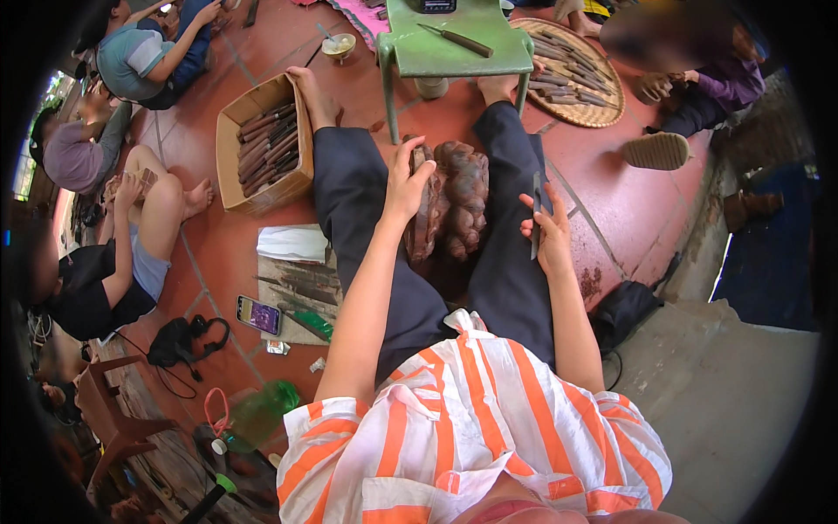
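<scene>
Between my knees rests a dark brown wood carving [465, 196] with rounded, bumpy lumps. Along its left side runs a flatter, reddish-brown slab-like part [422, 229]; whether it is one piece with the lumps I cannot tell. My left hand [408, 183] grips this flat part near its far end, thumb on the near side. Off to the right, over my right knee, my right hand [552, 234] holds a thin, flat grey blade-like tool [536, 214] between its fingers. The tool is apart from the carving, and its exact kind is unclear.
By my left foot stands a cardboard box [229, 166] of brown wooden-handled tools. Ahead, a green stool [419, 54] bears a knife [456, 40]. A round woven tray [602, 109] holds more tools. A phone [259, 315] lies left. Several people sit around.
</scene>
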{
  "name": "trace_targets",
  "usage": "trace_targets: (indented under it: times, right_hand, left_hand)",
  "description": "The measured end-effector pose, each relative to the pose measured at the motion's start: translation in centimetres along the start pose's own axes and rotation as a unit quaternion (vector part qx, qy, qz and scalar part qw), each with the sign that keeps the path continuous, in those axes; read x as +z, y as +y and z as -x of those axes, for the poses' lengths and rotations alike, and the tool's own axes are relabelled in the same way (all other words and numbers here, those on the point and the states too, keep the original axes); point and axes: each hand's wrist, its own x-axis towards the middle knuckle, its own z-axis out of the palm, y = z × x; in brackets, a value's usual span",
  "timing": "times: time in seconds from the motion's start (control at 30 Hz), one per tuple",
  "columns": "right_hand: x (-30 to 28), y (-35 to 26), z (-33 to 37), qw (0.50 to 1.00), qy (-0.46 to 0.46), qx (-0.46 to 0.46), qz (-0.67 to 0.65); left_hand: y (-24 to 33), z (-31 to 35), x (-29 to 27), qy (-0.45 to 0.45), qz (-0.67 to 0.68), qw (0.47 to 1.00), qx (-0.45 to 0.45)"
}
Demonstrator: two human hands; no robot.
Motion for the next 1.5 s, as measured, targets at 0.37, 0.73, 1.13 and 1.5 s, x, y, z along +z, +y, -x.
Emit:
trace_targets:
  times: [0.37,0.73,1.13,1.5]
  right_hand:
    - [5.7,0.2,-2.5,0.981,-0.052,0.060,0.175]
    - [7.0,4.5,-2.7,0.895,-0.006,-0.077,0.440]
    - [8.1,1.4,-3.6,0.818,0.001,-0.049,0.573]
    - [9.5,-0.1,-0.1,0.833,-0.046,-0.169,0.524]
  left_hand:
    - [-2.7,-7.6,-1.0,-0.057,0.016,0.998,0.004]
    - [-3.8,-7.0,0.3,-0.064,0.140,0.986,0.060]
    - [-3.5,-3.7,0.7,0.128,0.112,0.978,0.125]
    - [-2.0,1.0,-0.6,0.196,-0.038,0.971,0.131]
